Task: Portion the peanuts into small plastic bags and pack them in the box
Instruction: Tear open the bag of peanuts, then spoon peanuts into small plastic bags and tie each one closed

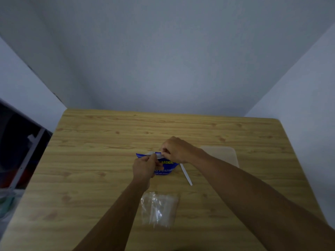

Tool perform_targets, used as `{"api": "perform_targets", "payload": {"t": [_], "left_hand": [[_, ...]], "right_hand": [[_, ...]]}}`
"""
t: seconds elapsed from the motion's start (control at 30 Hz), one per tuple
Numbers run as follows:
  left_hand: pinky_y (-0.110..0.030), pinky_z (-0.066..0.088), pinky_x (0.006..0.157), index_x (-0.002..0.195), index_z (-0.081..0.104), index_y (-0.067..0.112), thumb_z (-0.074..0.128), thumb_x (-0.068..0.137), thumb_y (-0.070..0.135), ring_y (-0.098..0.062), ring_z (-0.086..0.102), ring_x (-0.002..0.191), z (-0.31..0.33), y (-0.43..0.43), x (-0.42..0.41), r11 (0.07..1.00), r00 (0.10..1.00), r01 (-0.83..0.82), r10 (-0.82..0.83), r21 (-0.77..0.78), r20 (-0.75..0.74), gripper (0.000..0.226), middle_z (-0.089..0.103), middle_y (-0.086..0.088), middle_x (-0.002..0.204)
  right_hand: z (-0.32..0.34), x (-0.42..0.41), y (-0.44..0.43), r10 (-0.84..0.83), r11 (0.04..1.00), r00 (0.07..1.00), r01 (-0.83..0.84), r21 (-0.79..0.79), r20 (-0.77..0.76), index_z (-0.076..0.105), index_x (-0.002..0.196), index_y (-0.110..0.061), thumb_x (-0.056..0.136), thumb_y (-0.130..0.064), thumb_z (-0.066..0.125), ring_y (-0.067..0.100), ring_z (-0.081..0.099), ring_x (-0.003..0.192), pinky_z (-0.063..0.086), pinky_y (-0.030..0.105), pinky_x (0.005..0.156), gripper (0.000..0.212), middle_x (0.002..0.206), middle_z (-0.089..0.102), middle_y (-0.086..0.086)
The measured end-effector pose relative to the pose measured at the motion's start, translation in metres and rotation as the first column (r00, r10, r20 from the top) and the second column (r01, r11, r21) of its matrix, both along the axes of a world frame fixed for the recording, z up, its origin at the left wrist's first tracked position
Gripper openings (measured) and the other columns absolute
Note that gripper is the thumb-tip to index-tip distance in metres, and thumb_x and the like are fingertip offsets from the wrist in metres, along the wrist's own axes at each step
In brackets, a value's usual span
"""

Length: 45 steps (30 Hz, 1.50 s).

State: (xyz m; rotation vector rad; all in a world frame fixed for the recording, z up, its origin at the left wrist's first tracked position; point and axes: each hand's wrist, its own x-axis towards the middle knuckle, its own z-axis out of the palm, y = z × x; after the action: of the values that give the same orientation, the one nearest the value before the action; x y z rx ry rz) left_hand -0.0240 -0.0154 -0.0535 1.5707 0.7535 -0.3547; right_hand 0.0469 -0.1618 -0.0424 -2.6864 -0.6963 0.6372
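Two hands work at the mouth of a blue peanut packet (165, 169) standing near the middle of a wood-grain table (90, 160). The left hand (145, 167) pinches the near lip of the packet's top and the right hand (178, 150) pinches the far lip, apparently to pull the opening apart. A thin white strip (185, 173) lies on the table just beside the packet on its right; it may be the torn-off seal, though that cannot be confirmed. A stack of small clear plastic bags (159, 208) sits flat and near the person, apart from the packet, and looks empty. What appears to be the tan box (223, 154) rests to the right, partly hidden behind the right forearm; its contents cannot be made out. By this evidence the job is at its opening stage: no peanuts are visible outside the packet and no bag looks filled, so every portion has yet to be measured, closed and packed into the box.
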Motion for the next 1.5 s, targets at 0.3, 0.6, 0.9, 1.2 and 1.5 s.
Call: {"api": "perform_targets", "payload": {"t": [0.3,0.6,0.9,1.2,1.5], "left_hand": [[-0.023,0.032,0.039,0.066,0.070,0.001,0.062,0.087,0.017,-0.034,0.065,0.061,-0.002,0.000,-0.025,0.991,0.991,0.132,-0.133,-0.032,-0.027,0.027,0.071,-0.020,0.063],[-0.022,0.036,0.038,0.072,0.068,-0.005,0.057,0.093,0.017,-0.028,0.069,0.056,0.010,0.015,-0.030,0.959,0.958,0.279,-0.281,-0.051,-0.047,0.032,0.072,-0.022,0.069],[-0.032,0.055,0.054,0.090,0.060,0.010,0.068,0.086,0.041,-0.024,0.069,0.063,0.009,0.022,-0.014,0.927,0.958,0.256,-0.282,0.273,0.056,0.032,0.070,-0.012,0.079],[-0.021,0.051,0.076,0.110,0.071,0.012,0.061,0.095,0.022,-0.009,0.066,0.084,0.007,0.022,-0.004,0.807,0.851,0.179,-0.414,0.563,0.322,0.021,0.071,0.004,0.095],[0.004,0.037,0.065,0.102,0.075,0.013,0.061,0.094,0.017,0.005,0.060,0.073,0.003,0.025,0.000,0.811,0.831,0.177,-0.427,0.558,0.356,0.017,0.072,0.008,0.086]], "right_hand": [[0.000,0.021,-0.008,-0.134,0.991,0.978,0.127,0.049,0.162,0.058,0.076,-0.006,0.097,-0.014,0.052,0.027,0.057,0.071,0.054,0.048,0.065,0.024,0.079,0.059,0.010],[-0.001,0.036,-0.006,-0.029,0.993,0.951,0.062,-0.097,0.308,0.065,0.093,-0.008,0.095,-0.012,0.059,0.032,0.063,0.082,0.055,0.045,0.068,0.008,0.099,0.064,0.011],[-0.023,-0.004,-0.044,-0.718,0.663,0.696,0.682,0.309,0.005,0.061,0.074,-0.008,0.094,-0.021,0.053,0.026,0.062,0.067,0.046,0.035,0.058,0.025,0.070,0.065,0.008],[-0.093,-0.106,-0.032,-0.673,0.737,0.739,0.665,-0.122,-0.036,0.060,0.117,-0.008,0.096,-0.024,0.056,0.031,0.062,0.109,0.050,0.036,0.083,0.026,0.118,0.060,0.011],[-0.082,-0.109,-0.036,-0.663,0.726,0.749,0.639,-0.254,-0.009,0.065,0.119,-0.010,0.090,-0.018,0.060,0.033,0.063,0.113,0.053,0.039,0.089,0.030,0.119,0.063,0.014]]}}
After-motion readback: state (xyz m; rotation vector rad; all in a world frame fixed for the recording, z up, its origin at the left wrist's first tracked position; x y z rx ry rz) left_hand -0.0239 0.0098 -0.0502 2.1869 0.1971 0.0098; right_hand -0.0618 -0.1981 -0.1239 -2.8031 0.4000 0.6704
